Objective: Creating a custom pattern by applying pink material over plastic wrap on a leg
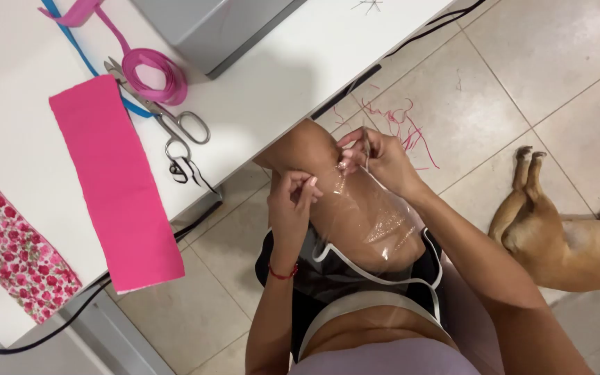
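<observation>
Both hands pinch the clear plastic sheet [373, 219] over the knee: left hand [292, 201] holding an edge, right hand [376, 156] gripping the top (best kept taut).

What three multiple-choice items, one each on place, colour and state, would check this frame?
1. Where do the scissors lie?
A. on the white table
B. on the floor
C. on the person's lap

2. What colour is the plain fabric strip?
A. blue
B. pink
C. yellow

3. How are the hands placed?
A. both flat on the table
B. left hand and right hand both pinching a clear plastic sheet
C. one stroking the dog

Key: 1 A, they rest beside the ribbon roll; 2 B, solid pink; 3 B, both grip the sheet over the lap.
</observation>
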